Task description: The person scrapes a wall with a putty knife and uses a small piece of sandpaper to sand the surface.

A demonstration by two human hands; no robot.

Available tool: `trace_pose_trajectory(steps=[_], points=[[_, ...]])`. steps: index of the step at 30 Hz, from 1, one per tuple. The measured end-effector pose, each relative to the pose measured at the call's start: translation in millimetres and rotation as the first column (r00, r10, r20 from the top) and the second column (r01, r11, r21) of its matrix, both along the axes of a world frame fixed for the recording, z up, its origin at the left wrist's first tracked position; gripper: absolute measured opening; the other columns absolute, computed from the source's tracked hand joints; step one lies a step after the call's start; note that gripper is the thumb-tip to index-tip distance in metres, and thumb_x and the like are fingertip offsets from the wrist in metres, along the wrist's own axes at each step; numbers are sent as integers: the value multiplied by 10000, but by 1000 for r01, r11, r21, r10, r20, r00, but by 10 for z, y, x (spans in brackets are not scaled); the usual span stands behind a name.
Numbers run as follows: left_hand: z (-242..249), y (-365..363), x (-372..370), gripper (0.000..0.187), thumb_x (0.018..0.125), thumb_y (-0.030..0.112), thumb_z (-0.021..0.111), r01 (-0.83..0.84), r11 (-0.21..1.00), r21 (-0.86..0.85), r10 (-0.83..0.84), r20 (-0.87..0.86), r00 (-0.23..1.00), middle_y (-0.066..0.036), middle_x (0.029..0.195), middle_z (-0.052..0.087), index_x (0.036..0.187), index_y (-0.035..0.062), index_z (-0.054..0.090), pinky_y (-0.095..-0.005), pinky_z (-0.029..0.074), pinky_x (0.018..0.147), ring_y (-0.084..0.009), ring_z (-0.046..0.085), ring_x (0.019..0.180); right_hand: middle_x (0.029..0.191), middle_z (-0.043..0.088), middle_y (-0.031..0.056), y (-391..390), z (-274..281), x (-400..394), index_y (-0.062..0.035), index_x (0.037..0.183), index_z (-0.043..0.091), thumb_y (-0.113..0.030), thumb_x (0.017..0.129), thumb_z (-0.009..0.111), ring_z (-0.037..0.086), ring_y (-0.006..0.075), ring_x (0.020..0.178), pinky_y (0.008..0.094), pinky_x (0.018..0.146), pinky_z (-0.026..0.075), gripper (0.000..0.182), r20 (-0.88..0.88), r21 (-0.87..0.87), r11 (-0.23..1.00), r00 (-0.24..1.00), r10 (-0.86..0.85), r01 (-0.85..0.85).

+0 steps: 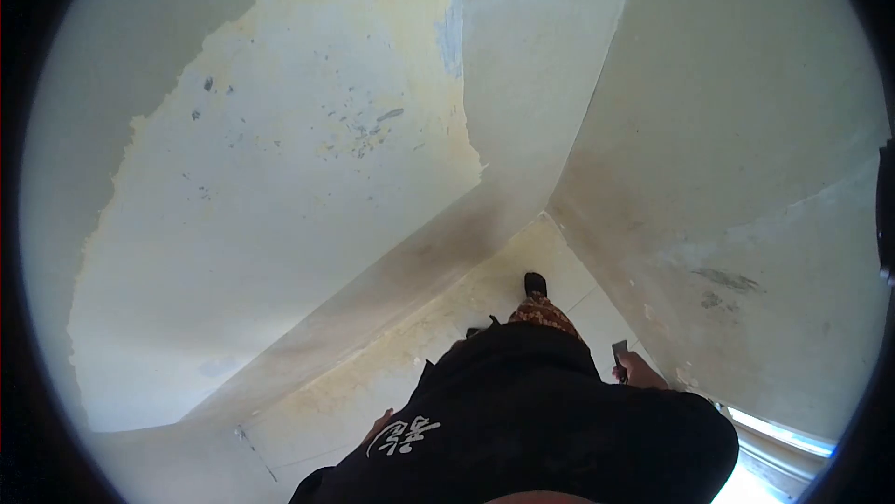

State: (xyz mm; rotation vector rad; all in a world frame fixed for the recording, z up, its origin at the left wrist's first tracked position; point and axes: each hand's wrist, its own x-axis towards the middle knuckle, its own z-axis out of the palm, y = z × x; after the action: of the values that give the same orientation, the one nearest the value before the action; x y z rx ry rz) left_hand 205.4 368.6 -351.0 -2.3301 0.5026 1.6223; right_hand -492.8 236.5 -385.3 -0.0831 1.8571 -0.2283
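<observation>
My right hand [641, 372] is low at my right side, its fingers closed round a small flat tool with a dark blade [620, 350], which looks like a scraper. The blade points up in the view, close to the base of the right wall [746, 131]. Of my left hand [380, 424], only a small part shows beside my black shirt [503, 411]; its fingers are too hidden to read. In front of me, the left wall [280, 159] has a large pale patch with ragged edges, yellowish stains and dark marks.
Both walls meet at a corner ahead. Pale floor tiles [354, 392] lie below, with my dark shoe [535, 284] pointing toward the corner. Grey scuffs mark the right wall. A bright opening with a frame [783, 443] is at the lower right.
</observation>
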Motion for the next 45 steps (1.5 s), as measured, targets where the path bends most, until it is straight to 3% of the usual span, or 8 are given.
trace_pose_trajectory(steps=[4,6,8,13,19,24,30,45], points=[[-202,-342,-297,503,902,517,527,-160,980,-117,154,-59,986,-134,803,551,1102,65,622,-395,406,568,-253,498,662,529,543,106,-767,-345,161,-75,691,572,-491,839,643,504,210,381,401,352,362,448,-97,-141,972,980,173,-186],[-306,-701,-388,522,896,541,528,-227,953,-203,213,-89,973,-112,765,540,1078,63,632,-381,396,526,-227,483,613,571,558,90,-1627,271,770,-56,674,622,-620,817,605,538,203,483,390,475,417,583,-223,-289,903,939,260,-319],[-386,-1164,-461,542,889,565,530,-269,915,-301,243,-121,962,-91,728,529,1055,62,642,-366,387,483,-201,468,564,553,570,115,-2425,597,1238,3,673,629,-719,827,498,594,254,564,403,566,447,750,-393,-492,658,820,416,-570],[324,-2586,-910,582,883,621,533,-280,824,-493,195,-218,956,-32,732,514,976,56,636,-284,368,423,-129,448,535,546,574,79,-3613,1914,2526,-6,644,600,-626,905,502,585,178,521,347,543,456,680,-355,-828,299,857,375,-474],[1608,-3673,-1810,430,958,461,551,-209,602,-771,-56,-301,952,10,696,536,963,41,646,-251,335,410,-68,422,484,543,548,20,-3700,2609,3198,-61,613,544,-453,921,622,517,102,492,267,485,415,504,-87,-924,322,933,349,-206],[2358,-4235,-2469,264,951,280,616,-241,213,-947,-20,-250,968,-11,763,659,974,31,698,-234,402,548,-42,472,607,550,552,21,-3742,2596,3254,-49,625,555,-439,919,631,521,102,498,272,479,416,495,6,-936,334,945,328,-110],[2672,-4499,-2781,268,965,285,609,-327,117,-938,110,-315,943,39,642,517,989,30,688,-226,338,481,-42,414,541,558,563,26,-3760,2595,3247,-24,666,595,-425,915,644,532,97,513,269,482,424,474,-13,-947,298,941,338,-120],[2588,-4660,-2883,263,939,243,650,-239,53,-970,250,-219,943,-26,768,646,937,-17,692,-267,463,686,-80,539,730,565,609,99,-3829,2292,3349,23,684,625,-415,871,700,565,159,527,337,530,458,482,25,-976,214,953,302,-42]])
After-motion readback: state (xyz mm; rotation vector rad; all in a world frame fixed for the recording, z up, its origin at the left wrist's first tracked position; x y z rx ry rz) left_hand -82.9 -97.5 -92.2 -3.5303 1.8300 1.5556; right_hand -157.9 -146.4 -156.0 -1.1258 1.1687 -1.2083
